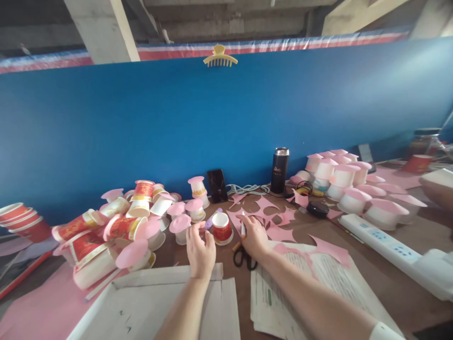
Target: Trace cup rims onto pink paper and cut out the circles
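My right hand is closed around a slim white tube with a pointed tip, which stands nearly upright. Just below that hand lie black-handled scissors. My left hand is loosely curled, its fingers slightly apart, and I see nothing in it. Close to its fingertips is a purple and white tube; whether they touch is unclear. Between my hands a red and white paper cup sits on a pale disc. Pink paper offcuts are spread behind my right hand.
Paper cups with pink discs crowd the left and the right. A black flask and a phone stand by the blue partition. A white power strip lies at right. Papers lie in front.
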`<act>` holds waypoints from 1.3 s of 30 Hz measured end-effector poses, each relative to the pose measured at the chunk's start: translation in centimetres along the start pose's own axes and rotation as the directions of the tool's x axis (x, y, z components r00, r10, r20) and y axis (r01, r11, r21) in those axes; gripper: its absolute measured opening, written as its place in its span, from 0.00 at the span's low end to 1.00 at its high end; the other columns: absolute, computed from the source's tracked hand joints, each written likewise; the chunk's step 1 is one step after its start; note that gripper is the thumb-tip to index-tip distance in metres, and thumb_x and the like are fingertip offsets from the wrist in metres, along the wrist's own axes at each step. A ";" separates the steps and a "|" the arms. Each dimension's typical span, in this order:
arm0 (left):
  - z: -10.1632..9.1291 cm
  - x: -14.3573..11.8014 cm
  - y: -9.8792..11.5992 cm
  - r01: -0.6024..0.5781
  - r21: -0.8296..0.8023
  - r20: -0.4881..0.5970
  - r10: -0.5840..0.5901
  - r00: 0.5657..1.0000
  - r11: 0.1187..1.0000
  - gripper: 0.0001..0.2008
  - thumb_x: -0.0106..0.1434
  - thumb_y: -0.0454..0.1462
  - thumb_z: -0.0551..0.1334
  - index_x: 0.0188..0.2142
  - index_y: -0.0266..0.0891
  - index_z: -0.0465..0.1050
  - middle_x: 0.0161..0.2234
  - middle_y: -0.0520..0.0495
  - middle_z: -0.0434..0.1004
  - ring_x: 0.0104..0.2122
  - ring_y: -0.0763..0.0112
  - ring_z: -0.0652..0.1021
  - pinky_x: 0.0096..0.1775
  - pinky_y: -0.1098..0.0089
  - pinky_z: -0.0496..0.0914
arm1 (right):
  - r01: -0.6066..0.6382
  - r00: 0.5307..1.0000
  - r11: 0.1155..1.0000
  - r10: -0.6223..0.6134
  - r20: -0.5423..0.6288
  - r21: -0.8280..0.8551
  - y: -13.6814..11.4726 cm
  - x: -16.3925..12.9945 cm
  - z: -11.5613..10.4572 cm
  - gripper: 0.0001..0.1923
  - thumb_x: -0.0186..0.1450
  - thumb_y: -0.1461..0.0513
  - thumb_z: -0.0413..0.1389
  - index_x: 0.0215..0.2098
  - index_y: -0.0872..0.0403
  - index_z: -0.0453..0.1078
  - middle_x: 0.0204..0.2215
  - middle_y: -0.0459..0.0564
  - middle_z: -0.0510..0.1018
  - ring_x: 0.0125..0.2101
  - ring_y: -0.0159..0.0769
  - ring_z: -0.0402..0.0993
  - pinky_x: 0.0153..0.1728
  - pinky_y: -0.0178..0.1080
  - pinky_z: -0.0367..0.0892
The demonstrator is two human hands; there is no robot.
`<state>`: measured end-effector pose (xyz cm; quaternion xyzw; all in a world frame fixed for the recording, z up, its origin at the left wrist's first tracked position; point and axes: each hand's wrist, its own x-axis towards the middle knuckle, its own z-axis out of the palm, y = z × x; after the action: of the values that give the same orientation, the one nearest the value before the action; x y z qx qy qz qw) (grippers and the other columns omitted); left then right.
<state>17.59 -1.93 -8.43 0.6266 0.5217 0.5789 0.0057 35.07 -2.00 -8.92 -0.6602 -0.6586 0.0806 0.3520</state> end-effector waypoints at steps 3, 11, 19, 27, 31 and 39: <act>0.1 -0.1 0.0 0.011 -0.007 0.015 -0.011 1.000 1.000 0.11 0.58 0.30 0.54 0.41 0.38 0.65 0.38 0.43 0.70 0.35 0.65 0.73 0.39 0.63 0.70 | 0.011 0.997 0.989 0.001 0.077 -0.146 -0.1 -0.2 -0.5 0.28 0.55 0.66 0.56 0.53 0.42 0.67 0.43 0.52 0.71 0.47 0.46 0.64 0.46 0.44 0.56; 0.5 -0.3 -0.5 -0.007 0.031 0.076 0.004 0.997 0.999 0.12 0.57 0.29 0.54 0.42 0.39 0.65 0.38 0.44 0.71 0.39 0.61 0.72 0.43 0.60 0.69 | 0.063 0.994 0.971 -0.041 0.098 -0.231 -0.1 -0.2 0.1 0.25 0.61 0.66 0.50 0.54 0.37 0.66 0.40 0.53 0.72 0.45 0.47 0.64 0.45 0.45 0.55; 0.5 -0.4 -0.5 0.025 0.032 0.101 -0.029 0.994 0.999 0.13 0.56 0.28 0.54 0.40 0.39 0.66 0.37 0.45 0.71 0.40 0.61 0.72 0.43 0.61 0.68 | 0.068 0.986 0.989 -0.047 -0.163 0.129 -1.9 1.8 -2.3 0.27 0.58 0.70 0.48 0.56 0.55 0.63 0.43 0.55 0.73 0.43 0.40 0.69 0.44 0.40 0.64; 0.5 -0.3 -0.4 0.038 0.029 0.076 -0.040 0.996 0.999 0.12 0.56 0.28 0.54 0.40 0.39 0.67 0.35 0.45 0.70 0.37 0.62 0.72 0.40 0.62 0.68 | -0.325 0.882 0.460 0.464 0.089 0.826 -3.9 5.7 -3.6 0.09 0.54 0.65 0.55 0.35 0.53 0.71 0.22 0.44 0.73 0.21 0.30 0.68 0.22 0.33 0.63; -0.5 -0.2 0.7 -0.113 0.028 0.005 0.113 0.994 0.993 0.11 0.56 0.27 0.53 0.38 0.38 0.68 0.34 0.44 0.71 0.38 0.62 0.71 0.42 0.62 0.67 | -0.376 0.803 0.273 0.574 0.164 0.885 -3.7 7.9 -2.9 0.05 0.55 0.66 0.53 0.21 0.54 0.62 0.14 0.40 0.65 0.13 0.25 0.59 0.15 0.30 0.58; -1.1 -2.9 5.1 -0.552 -0.468 0.611 0.704 0.363 0.690 0.14 0.51 0.28 0.56 0.33 0.44 0.75 0.30 0.50 0.77 0.32 0.69 0.74 0.37 0.69 0.67 | -0.397 0.717 0.070 0.646 0.261 0.915 -2.1 7.4 -0.6 0.06 0.55 0.68 0.55 0.23 0.54 0.62 0.14 0.39 0.63 0.12 0.21 0.56 0.11 0.25 0.55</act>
<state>20.67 -6.84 -7.03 0.9534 0.1328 0.2648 0.0573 34.54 4.37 -4.65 -0.5199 -0.1538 0.4953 0.6788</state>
